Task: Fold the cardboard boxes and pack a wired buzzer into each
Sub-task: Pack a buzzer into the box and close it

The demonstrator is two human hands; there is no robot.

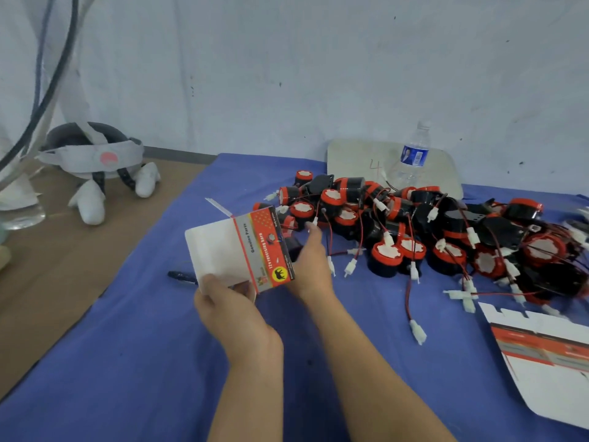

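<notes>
My left hand (228, 303) grips the lower edge of a folded white and red cardboard box (237, 250) and holds it above the blue cloth. Just right of the box, my right hand (310, 263) stretches toward a pile of several black and red wired buzzers (414, 228). Its fingers are extended, and the fingertips reach the near edge of the pile. Part of that hand is hidden behind the box. The buzzers have red wires and white plug ends.
Flat unfolded box blanks (548, 362) lie at the right edge of the blue cloth (127, 362). A water bottle (411, 157) stands before a white board (357, 157) at the back. A black pen (181, 276) lies left of the box. A grey headset (92, 154) sits on brown cardboard at far left.
</notes>
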